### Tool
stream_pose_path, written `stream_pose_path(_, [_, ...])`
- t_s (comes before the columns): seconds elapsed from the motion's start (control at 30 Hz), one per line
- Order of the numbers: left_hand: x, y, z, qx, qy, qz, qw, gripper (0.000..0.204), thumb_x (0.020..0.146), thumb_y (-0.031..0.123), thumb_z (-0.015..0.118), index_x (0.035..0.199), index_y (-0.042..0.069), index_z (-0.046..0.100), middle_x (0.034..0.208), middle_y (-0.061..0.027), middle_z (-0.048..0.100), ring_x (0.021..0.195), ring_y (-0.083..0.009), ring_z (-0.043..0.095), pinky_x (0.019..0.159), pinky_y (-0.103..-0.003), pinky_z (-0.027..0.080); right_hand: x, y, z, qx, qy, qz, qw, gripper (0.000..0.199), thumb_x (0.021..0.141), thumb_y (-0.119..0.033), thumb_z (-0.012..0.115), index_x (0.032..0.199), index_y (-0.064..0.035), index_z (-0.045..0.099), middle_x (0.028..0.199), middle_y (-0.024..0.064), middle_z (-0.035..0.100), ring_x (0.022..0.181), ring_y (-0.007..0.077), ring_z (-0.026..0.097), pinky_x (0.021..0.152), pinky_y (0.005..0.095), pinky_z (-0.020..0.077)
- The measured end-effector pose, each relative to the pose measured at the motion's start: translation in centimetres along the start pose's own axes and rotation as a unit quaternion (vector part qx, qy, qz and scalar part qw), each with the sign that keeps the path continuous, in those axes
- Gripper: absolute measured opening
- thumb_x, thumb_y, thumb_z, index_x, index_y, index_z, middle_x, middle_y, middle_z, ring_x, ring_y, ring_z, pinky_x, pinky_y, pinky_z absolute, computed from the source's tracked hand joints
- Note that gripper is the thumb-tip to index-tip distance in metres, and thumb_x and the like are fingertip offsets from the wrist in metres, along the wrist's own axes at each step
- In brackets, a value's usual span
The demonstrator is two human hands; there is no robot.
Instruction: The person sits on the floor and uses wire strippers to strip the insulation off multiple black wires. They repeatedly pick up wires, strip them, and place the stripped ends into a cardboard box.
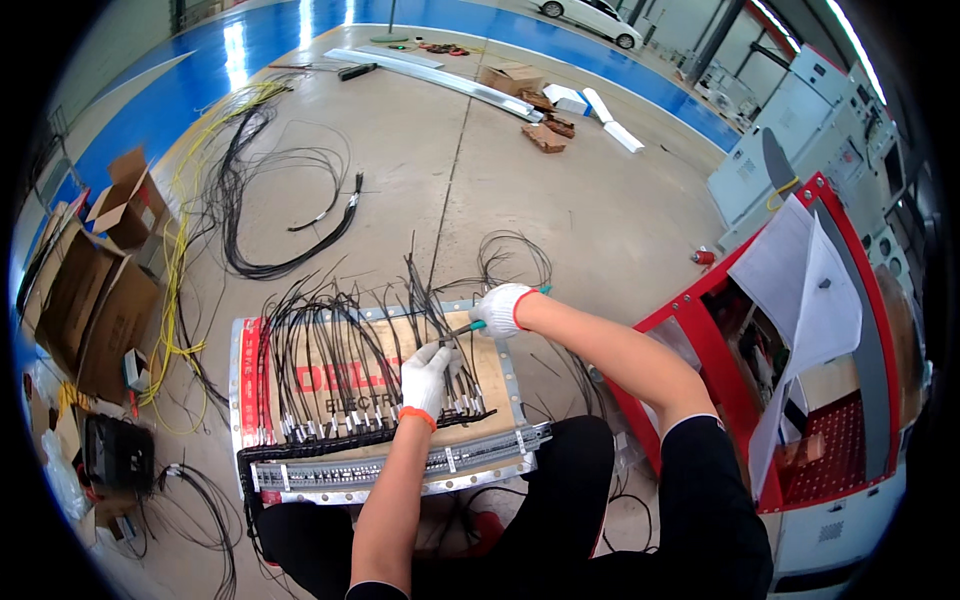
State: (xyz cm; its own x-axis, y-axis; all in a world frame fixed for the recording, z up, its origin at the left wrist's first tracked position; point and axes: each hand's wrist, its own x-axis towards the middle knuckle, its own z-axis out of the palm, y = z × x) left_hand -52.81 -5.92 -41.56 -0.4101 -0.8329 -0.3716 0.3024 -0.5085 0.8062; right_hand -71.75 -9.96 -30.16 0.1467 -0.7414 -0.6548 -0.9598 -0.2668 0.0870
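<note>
My left hand (430, 378), in a white knit glove with an orange cuff, is closed around thin black wires (345, 330) that stand up from a harness along the board. To its upper right, my right hand (500, 308), also gloved, grips a green-handled tool (478, 325). Its dark, narrow end points left toward the wires above my left hand; its exact kind is unclear. Several wires carry white sleeves (380, 405). The wooden board (480, 385), with a perforated metal frame, lies across my knees. Along its near edge runs a grey slotted rail (400, 470) beside a black wire bundle.
A red-framed cart (690, 380) with paper sheets stands at the right. Cardboard boxes (95, 310) sit at the left, beside yellow cables (180, 260). A black wire bundle (232, 235) lies on the floor ahead. Metal strips (440, 78) and packaging lie farther off.
</note>
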Motion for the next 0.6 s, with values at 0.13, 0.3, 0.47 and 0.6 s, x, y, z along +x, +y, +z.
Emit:
stream_pose_path(0.13, [0.2,0.0,-0.7,0.003,-0.003,0.007,1.0,0.024,0.098,0.008,0.059,0.118,-0.005,0.063,0.099,-0.011,0.07,0.086,-0.018,0.068,0.076,-0.028,0.055,0.3,-1.1,-0.9,-0.02,0.014,0.011,1.0,0.028,0.081,-0.018,0.062,0.105,-0.0124,0.073,0.094,0.0164,0.073,0.089,0.0348,0.07,0.073,0.0468,0.0553])
stream_pose_path(0.3, [0.8,-0.4,-0.9,0.018,-0.019,0.031,0.999,0.028,0.096,0.012,0.062,0.114,-0.009,0.064,0.099,-0.012,0.073,0.084,-0.0152,0.068,0.075,-0.026,0.053,0.0,-0.4,0.3,-0.082,0.124,0.002,0.989,0.018,0.081,-0.019,0.062,0.093,-0.0132,0.073,0.082,0.014,0.072,0.076,0.0355,0.07,0.066,0.047,0.0542])
stream_pose_path(0.47, [-0.1,1.0,0.4,0.139,-0.07,-0.003,0.988,0.022,0.094,0.019,0.062,0.108,0.003,0.065,0.081,0.0009,0.062,0.067,-0.0083,0.053,0.059,-0.024,0.041,1.3,2.1,4.2,0.029,0.218,-0.031,0.975,0.027,0.076,-0.035,0.066,0.08,-0.0098,0.075,0.078,0.0162,0.072,0.073,0.037,0.07,0.062,0.0473,0.0554])
stream_pose_path(0.6, [2.4,3.5,-0.5,0.057,-0.074,0.046,0.995,0.035,0.102,0.027,0.054,0.129,0.004,0.057,0.105,-0.0027,0.062,0.087,-0.0099,0.054,0.072,-0.026,0.043,1.9,0.8,4.1,0.029,0.277,-0.027,0.96,0.027,0.075,-0.04,0.068,0.085,-0.0178,0.078,0.085,0.0105,0.074,0.08,0.0338,0.071,0.07,0.0466,0.0576])
